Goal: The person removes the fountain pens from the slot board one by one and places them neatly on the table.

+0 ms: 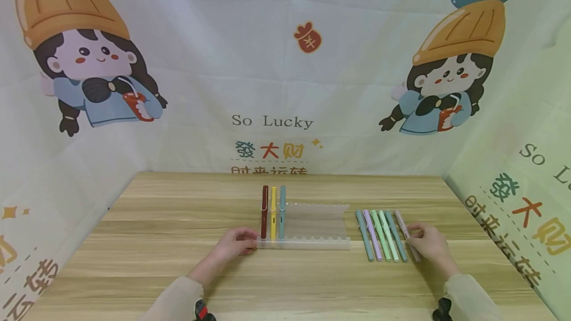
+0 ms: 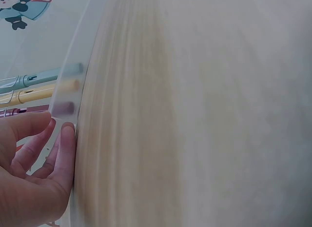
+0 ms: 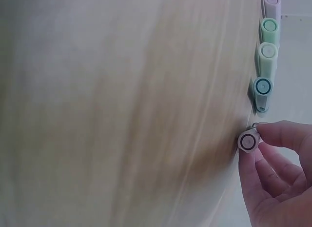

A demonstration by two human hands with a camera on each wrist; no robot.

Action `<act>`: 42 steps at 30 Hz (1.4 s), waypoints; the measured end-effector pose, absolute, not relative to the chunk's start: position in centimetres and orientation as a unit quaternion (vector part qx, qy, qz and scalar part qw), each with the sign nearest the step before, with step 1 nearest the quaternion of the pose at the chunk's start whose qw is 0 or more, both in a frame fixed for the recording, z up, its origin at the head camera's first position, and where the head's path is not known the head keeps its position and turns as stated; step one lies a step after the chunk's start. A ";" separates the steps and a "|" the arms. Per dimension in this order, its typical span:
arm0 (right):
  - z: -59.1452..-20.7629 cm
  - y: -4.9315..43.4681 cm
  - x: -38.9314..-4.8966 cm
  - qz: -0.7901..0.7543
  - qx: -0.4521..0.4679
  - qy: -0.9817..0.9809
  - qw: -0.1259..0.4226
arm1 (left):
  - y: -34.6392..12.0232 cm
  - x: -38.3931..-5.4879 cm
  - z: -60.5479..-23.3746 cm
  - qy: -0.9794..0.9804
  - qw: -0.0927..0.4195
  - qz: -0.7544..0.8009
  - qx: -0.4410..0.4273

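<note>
A clear plastic pen holder [image 1: 308,243] with scalloped notches lies on the table. Side by side at its left end lie a dark red pen [image 1: 264,217], a yellow pen [image 1: 273,219] and a light blue pen [image 1: 282,217]. My left hand [image 1: 236,241] pinches the holder's near left corner between thumb and fingertips. On the right, my right hand [image 1: 430,246] pinches a dusty pink pen [image 3: 248,141] between thumb and fingers, its end facing the wrist camera. Just left of that pen is a teal pen [image 1: 396,237].
Left of the teal pen, a row continues with a pale mint pen [image 1: 389,237], a green pen [image 1: 381,237], a purple pen [image 1: 372,237] and a grey-teal pen [image 1: 364,237]. A printed cloth [image 1: 200,63] hangs behind and beside the wooden table [image 1: 178,212].
</note>
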State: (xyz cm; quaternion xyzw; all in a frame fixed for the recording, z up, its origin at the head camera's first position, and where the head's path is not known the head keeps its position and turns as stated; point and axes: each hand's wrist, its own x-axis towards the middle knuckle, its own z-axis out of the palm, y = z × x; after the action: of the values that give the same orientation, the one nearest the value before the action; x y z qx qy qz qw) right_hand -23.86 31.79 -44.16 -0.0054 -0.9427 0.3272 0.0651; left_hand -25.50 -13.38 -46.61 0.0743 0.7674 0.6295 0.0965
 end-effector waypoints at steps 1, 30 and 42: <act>-44.1 31.8 -23.9 0.327 -0.005 -0.943 0.063 | -13.4 -25.5 -46.6 0.767 0.097 0.630 0.074; -44.1 31.5 -24.0 0.333 0.003 -0.942 0.050 | -13.3 -25.4 -46.4 0.769 0.097 0.628 0.067; -43.9 31.6 -23.9 0.339 -0.007 -0.939 0.057 | -13.3 -25.4 -46.4 0.769 0.095 0.629 0.065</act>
State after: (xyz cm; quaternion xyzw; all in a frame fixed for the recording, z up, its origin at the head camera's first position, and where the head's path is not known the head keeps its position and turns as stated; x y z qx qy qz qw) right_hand -23.91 31.60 -43.91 -0.0070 -0.9390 0.3393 0.0567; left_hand -25.41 -13.30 -46.45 0.0648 0.7692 0.6286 0.0949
